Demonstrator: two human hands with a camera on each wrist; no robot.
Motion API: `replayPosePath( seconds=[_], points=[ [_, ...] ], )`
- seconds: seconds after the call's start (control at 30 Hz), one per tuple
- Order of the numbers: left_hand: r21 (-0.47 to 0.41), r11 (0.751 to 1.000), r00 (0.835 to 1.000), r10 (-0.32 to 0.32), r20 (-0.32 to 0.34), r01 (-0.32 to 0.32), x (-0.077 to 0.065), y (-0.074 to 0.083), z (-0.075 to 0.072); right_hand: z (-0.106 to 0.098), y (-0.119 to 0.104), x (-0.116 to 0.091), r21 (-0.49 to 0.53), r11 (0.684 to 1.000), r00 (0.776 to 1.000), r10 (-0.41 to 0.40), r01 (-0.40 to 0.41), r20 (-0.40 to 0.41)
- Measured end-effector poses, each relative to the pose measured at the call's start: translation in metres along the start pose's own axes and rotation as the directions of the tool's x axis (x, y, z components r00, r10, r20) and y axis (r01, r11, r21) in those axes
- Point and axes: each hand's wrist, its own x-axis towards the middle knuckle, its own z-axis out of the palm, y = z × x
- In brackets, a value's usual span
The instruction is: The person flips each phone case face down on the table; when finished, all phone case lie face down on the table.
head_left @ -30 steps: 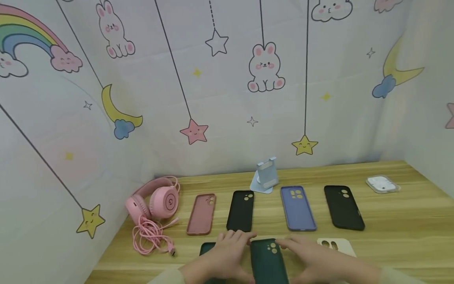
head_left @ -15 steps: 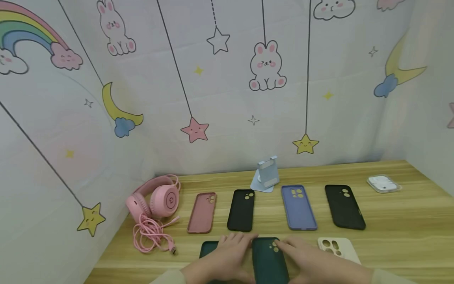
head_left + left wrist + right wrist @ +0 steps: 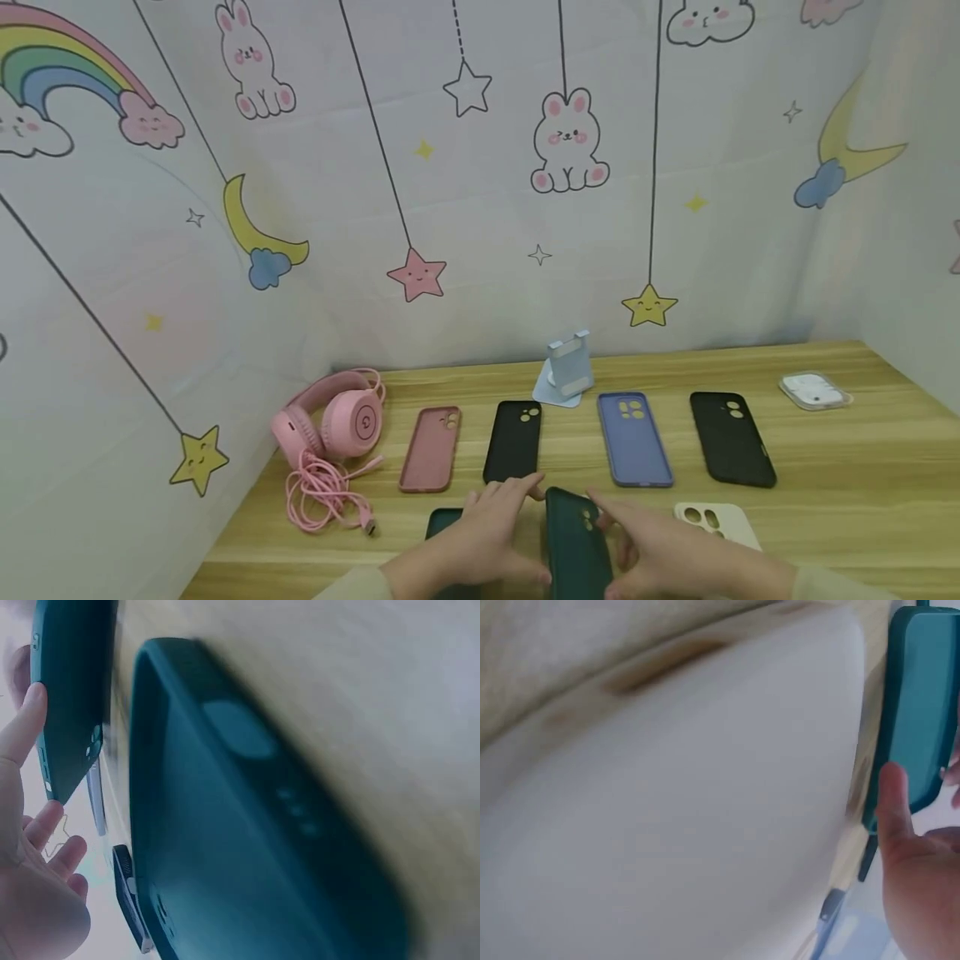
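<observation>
A dark green phone case [image 3: 579, 546] stands tilted between my hands, its left edge raised and its hollow side turned to the right. My left hand [image 3: 483, 537] holds the raised edge; in the left wrist view its thumb and one fingertip meet the case [image 3: 71, 697]. On the opposite side, my right hand [image 3: 663, 542] grips the case, its thumb along the lower wall in the right wrist view. Under my left wrist lies another dark green case [image 3: 225, 825], partly hidden. A cream phone case [image 3: 723, 525] lies beside my right hand, part of it covered by the forearm.
Behind the hands lie a pink case [image 3: 431, 450], a black case [image 3: 513, 442], a blue-purple case [image 3: 637, 442] and another black case [image 3: 731, 437]. Pink headphones [image 3: 348, 421] with a coiled cable sit left, a blue stand [image 3: 572, 367] at the back, boxed earphones [image 3: 813, 390] at right.
The green case between my hands has gone from lying flat to tilted, its left edge lifted and its top end farther back. Both hands have stayed beside it, shifting slightly.
</observation>
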Motion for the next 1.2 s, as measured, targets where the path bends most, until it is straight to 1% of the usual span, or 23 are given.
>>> replayPosePath(
  seconds=[0.17,0.37,0.57,0.67,0.8,0.9,1.1,1.2],
  points=[
    [-0.044,0.999,0.999,0.017,-0.037,-0.019,0.002,0.004,-0.001,0.001,-0.003,0.001,0.052,0.998,1.0,0.018,-0.017,-0.02],
    [-0.131,0.991,0.999,0.0,-0.05,-0.007,0.002,0.008,-0.003,0.004,-0.007,0.005,0.121,0.992,0.999,0.042,-0.037,-0.035],
    [-0.183,0.983,0.998,0.002,-0.07,-0.015,0.003,0.011,-0.004,0.008,-0.01,0.007,0.089,0.995,0.996,0.049,-0.042,-0.08],
    [-0.203,0.979,0.997,0.001,-0.081,-0.017,0.003,0.013,-0.004,0.009,-0.012,0.007,0.095,0.995,0.995,0.037,-0.028,-0.087],
    [-0.229,0.973,0.996,0.009,-0.091,-0.03,0.004,0.014,-0.002,0.01,-0.012,0.007,0.113,0.993,0.996,-0.008,0.018,-0.084],
    [-0.246,0.968,0.996,0.021,-0.083,-0.041,0.005,0.014,0.0,0.012,-0.011,0.009,0.108,0.993,0.996,-0.03,0.04,-0.085],
    [-0.271,0.961,0.997,0.037,-0.065,-0.053,0.005,0.013,0.001,0.013,-0.011,0.012,0.108,0.994,0.996,-0.012,0.021,-0.085],
    [-0.277,0.959,0.998,0.035,-0.06,-0.05,0.006,0.012,0.001,0.013,-0.01,0.012,0.128,0.991,0.996,-0.023,0.033,-0.084]
  ],
)
